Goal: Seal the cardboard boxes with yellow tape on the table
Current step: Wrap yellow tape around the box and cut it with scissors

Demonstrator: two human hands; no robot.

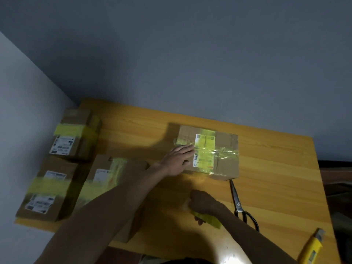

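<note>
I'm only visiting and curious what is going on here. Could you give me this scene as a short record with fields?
place: wooden table
box in work: cardboard box mid-table, yellow strips across its top and label
left hand: left hand rests flat on that box, fingers straight
right hand: right hand grips yellow tape low over the table, apart from the box
other boxes: taped boxes at the table's left side, three in view
tools: scissors beside the right forearm; yellow knife at the near right corner
</note>
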